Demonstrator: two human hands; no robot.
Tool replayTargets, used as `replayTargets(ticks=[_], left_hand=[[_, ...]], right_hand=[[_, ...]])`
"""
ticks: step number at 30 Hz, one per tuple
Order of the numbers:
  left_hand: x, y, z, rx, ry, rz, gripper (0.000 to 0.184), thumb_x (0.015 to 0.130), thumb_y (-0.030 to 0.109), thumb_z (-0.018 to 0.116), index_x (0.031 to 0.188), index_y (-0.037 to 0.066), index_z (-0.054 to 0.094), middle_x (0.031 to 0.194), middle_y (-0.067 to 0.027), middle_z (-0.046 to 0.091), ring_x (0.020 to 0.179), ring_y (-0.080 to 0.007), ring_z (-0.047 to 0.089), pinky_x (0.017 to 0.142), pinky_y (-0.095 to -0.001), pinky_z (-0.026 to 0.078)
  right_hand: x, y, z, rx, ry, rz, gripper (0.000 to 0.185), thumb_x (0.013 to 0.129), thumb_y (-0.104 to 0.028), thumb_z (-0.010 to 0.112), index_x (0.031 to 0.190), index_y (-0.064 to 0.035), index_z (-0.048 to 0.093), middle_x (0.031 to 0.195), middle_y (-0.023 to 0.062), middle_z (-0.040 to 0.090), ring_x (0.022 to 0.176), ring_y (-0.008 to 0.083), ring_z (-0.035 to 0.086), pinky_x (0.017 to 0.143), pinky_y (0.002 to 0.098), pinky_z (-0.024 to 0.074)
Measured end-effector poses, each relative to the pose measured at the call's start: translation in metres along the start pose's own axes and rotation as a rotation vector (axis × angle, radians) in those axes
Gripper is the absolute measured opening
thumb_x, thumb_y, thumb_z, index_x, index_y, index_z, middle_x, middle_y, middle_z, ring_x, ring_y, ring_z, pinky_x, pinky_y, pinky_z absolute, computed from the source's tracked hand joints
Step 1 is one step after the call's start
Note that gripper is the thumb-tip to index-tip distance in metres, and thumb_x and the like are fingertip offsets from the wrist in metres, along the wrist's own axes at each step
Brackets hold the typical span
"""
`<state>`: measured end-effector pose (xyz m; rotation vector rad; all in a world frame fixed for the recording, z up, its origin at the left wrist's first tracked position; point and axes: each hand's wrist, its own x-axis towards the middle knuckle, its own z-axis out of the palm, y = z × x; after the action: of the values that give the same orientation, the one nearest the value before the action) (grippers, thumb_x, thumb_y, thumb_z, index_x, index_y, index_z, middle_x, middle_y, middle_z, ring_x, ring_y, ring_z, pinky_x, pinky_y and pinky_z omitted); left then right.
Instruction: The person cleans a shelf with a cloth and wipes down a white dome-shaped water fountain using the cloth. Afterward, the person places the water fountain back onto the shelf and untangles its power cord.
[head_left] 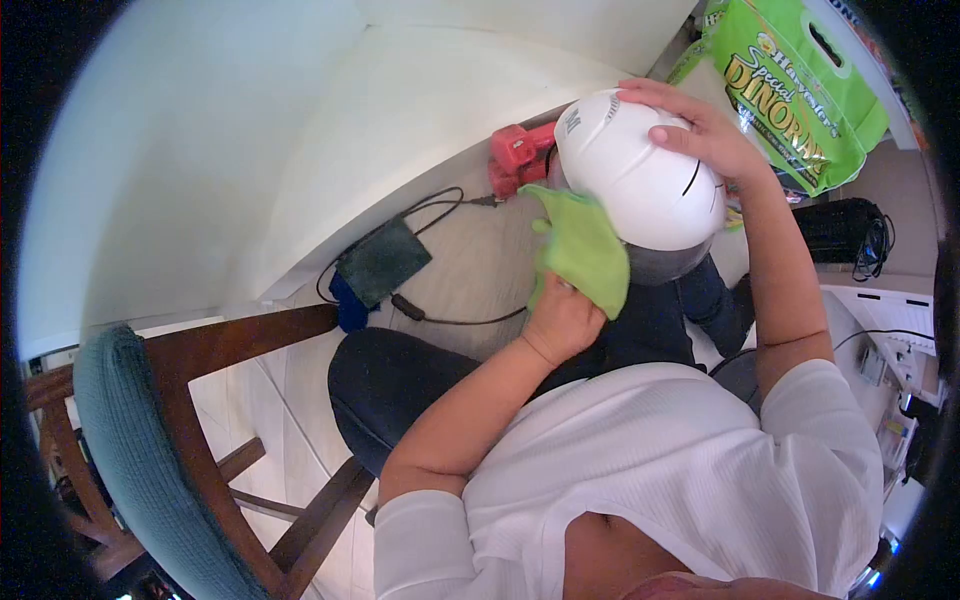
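Wall: the pale wall point(180, 170) sweeps across the upper left, with a ledge along its foot.
White top: the person's short-sleeved white top point(660, 440) fills the lower middle, above dark trousers point(395, 385).
Chair: the wooden chair point(120, 450), teal-cushioned, stands at the left.
Bag: the green bag point(800, 90), printed with "Special", leans at the upper right, beyond the right forearm.
Helmet: the white helmet point(660, 190), with a grey visor point(665, 265) along its lower edge, is just in front of the person, between the wall and the bag.
Cloth: the green cloth point(585, 245) overlaps the helmet's left side; whether it presses there I cannot tell.
Right grip point(705, 135): fingers and thumb apart, laid over the helmet's top.
Left grip point(565, 325): clamped on the cloth, below the helmet.
Box: the dark flat box point(385, 260) is near the wall's foot, a cable beside it.
Weights: red weights point(515, 150) sit just left of the helmet.
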<state>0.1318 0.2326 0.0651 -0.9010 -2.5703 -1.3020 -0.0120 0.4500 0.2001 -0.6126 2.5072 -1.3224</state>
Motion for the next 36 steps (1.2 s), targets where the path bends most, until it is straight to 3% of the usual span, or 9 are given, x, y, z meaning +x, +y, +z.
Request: replayTargets(ticks=[2, 8, 14, 18, 21, 27, 30, 33, 36], left_hand=[[0.001, 0.006, -0.004, 0.052, -0.024, 0.129, 0.043, 0.08, 0.014, 0.051, 0.122, 0.004, 0.049, 0.13, -0.0221, 0.04, 0.126, -0.0417, 0.028, 0.104, -0.0577, 0.017], [0.01, -0.024, 0.023, -0.363, 0.108, -0.27, 0.04, 0.084, 0.014, 0.049, 0.123, 0.004, 0.048, 0.13, -0.0213, 0.041, 0.124, -0.0379, 0.034, 0.104, -0.0444, 0.026], [0.071, -0.061, 0.002, -0.484, 0.261, -0.408, 0.044, 0.094, 0.028, 0.038, 0.132, 0.004, 0.038, 0.124, -0.0141, 0.049, 0.112, -0.0265, 0.049, 0.093, -0.0357, 0.039], [0.102, -0.055, -0.026, -1.334, 0.107, -0.853, 0.053, 0.095, 0.044, 0.035, 0.13, 0.005, 0.04, 0.122, -0.0088, 0.052, 0.109, -0.021, 0.052, 0.09, -0.0339, 0.042], [0.09, -0.078, 0.002, -1.654, 0.099, -0.808, 0.052, 0.095, 0.045, 0.034, 0.129, 0.007, 0.041, 0.121, -0.0083, 0.052, 0.107, -0.0204, 0.053, 0.089, -0.0336, 0.043], [0.042, -0.057, 0.028, -1.434, 0.199, -0.947, 0.058, 0.095, 0.048, 0.031, 0.131, 0.004, 0.038, 0.119, -0.0081, 0.051, 0.111, -0.0192, 0.048, 0.093, -0.032, 0.038], [0.028, -0.02, 0.029, -1.256, 0.397, -1.056, 0.047, 0.096, 0.038, 0.032, 0.126, 0.004, 0.042, 0.118, -0.0115, 0.052, 0.107, -0.0221, 0.05, 0.093, -0.0351, 0.039], [0.011, -0.005, 0.035, -1.028, 0.363, -0.97, 0.048, 0.096, 0.038, 0.029, 0.128, 0.003, 0.038, 0.121, -0.0133, 0.048, 0.11, -0.0242, 0.047, 0.096, -0.0351, 0.036], [0.004, -0.006, 0.039, -0.766, 0.268, -0.806, 0.048, 0.096, 0.037, 0.028, 0.129, 0.002, 0.035, 0.124, -0.0155, 0.044, 0.113, -0.0272, 0.043, 0.098, -0.0361, 0.033]], right_hand=[[-0.001, -0.001, -0.001, -0.01, -0.001, -0.007, 0.058, 0.076, -0.04, 0.063, 0.123, -0.0088, 0.054, 0.134, 0.0119, 0.043, 0.129, 0.0254, 0.032, 0.106, 0.0368, 0.0229], [-0.003, -0.002, -0.001, -0.051, 0.012, -0.011, 0.057, 0.078, -0.042, 0.061, 0.124, -0.009, 0.053, 0.135, 0.0126, 0.043, 0.129, 0.0255, 0.032, 0.106, 0.0368, 0.0225], [-0.001, -0.001, 0.0, -0.073, 0.025, 0.009, 0.055, 0.079, -0.04, 0.061, 0.124, -0.0106, 0.054, 0.135, 0.0118, 0.043, 0.129, 0.0253, 0.032, 0.106, 0.0368, 0.0229], [0.003, -0.006, 0.001, -0.081, 0.014, 0.022, 0.053, 0.079, -0.038, 0.061, 0.124, -0.0105, 0.054, 0.135, 0.011, 0.043, 0.129, 0.0245, 0.032, 0.106, 0.036, 0.0232], [0.004, -0.01, 0.005, -0.012, 0.024, 0.071, 0.051, 0.079, -0.036, 0.061, 0.123, -0.0113, 0.054, 0.135, 0.0107, 0.042, 0.129, 0.0238, 0.033, 0.106, 0.0349, 0.0236], [0.004, -0.008, 0.005, 0.075, 0.062, 0.115, 0.047, 0.082, -0.036, 0.061, 0.121, -0.0105, 0.056, 0.131, 0.0086, 0.046, 0.124, 0.0225, 0.038, 0.103, 0.0318, 0.0278], [0.004, -0.005, -0.009, -0.03, -0.086, 0.026, 0.05, 0.085, -0.04, 0.055, 0.127, -0.0139, 0.05, 0.132, 0.0081, 0.044, 0.127, 0.0222, 0.034, 0.103, 0.0352, 0.0271], [0.02, 0.007, -0.04, 0.284, -0.101, 0.341, 0.051, 0.087, -0.044, 0.052, 0.129, -0.0163, 0.049, 0.132, 0.0071, 0.044, 0.126, 0.0217, 0.033, 0.102, 0.0359, 0.0285], [0.034, 0.045, -0.028, 0.494, -0.147, 0.521, 0.058, 0.086, -0.053, 0.05, 0.124, -0.0088, 0.051, 0.118, 0.0101, 0.055, 0.107, 0.0183, 0.052, 0.091, 0.0327, 0.0422]])
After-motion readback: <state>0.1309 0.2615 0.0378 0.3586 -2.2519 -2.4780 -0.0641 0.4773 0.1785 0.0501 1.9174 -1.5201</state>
